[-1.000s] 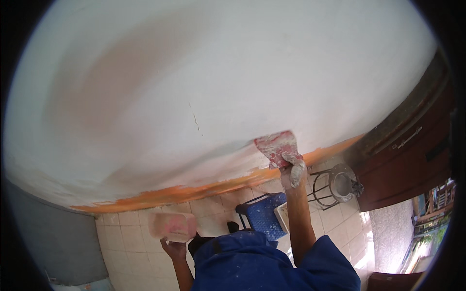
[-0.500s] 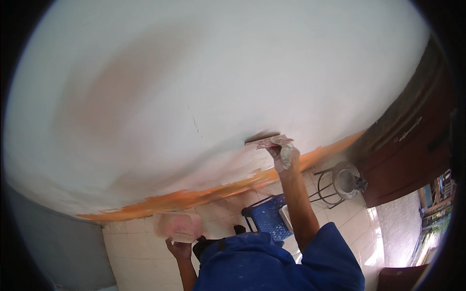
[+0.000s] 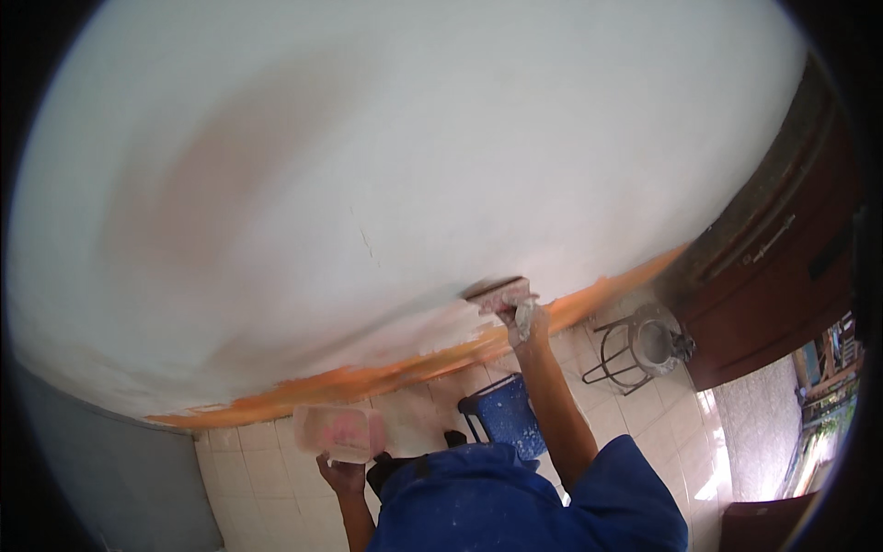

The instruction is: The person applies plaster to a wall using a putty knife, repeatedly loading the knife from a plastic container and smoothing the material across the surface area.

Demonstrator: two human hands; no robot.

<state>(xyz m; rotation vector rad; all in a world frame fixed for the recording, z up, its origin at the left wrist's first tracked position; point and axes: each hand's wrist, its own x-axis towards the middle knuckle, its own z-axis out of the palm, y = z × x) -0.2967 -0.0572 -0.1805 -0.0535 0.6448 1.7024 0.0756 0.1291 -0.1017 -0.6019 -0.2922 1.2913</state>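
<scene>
White paste coats parts of my right hand (image 3: 524, 322), whose fingers are closed around a wide, flat putty scraper (image 3: 499, 296). Its blade edge meets the lower part of the white wall (image 3: 552, 166), just above an orange band (image 3: 395, 368), and its face is smeared pinkish. Down by my waist, my left hand (image 3: 341, 474) grips the near edge of a translucent plastic tub (image 3: 308, 428). Pink and whitish paste (image 3: 345, 430) lies inside the tub. Most of the left fingers are hidden beneath it.
A blue plastic chair or stool (image 3: 506, 419), speckled white, stands below my right forearm. Farther right, a metal-legged stool (image 3: 612, 359) bears a round grey container (image 3: 655, 342). A dark red door (image 3: 773, 304) lies at the right, a grey surface (image 3: 101, 460) at the left. The floor (image 3: 267, 511) is tiled.
My right hand and the scraper have shifted down and slightly left along the wall, and more of the scraper's face shows. The left hand and tub have barely moved.
</scene>
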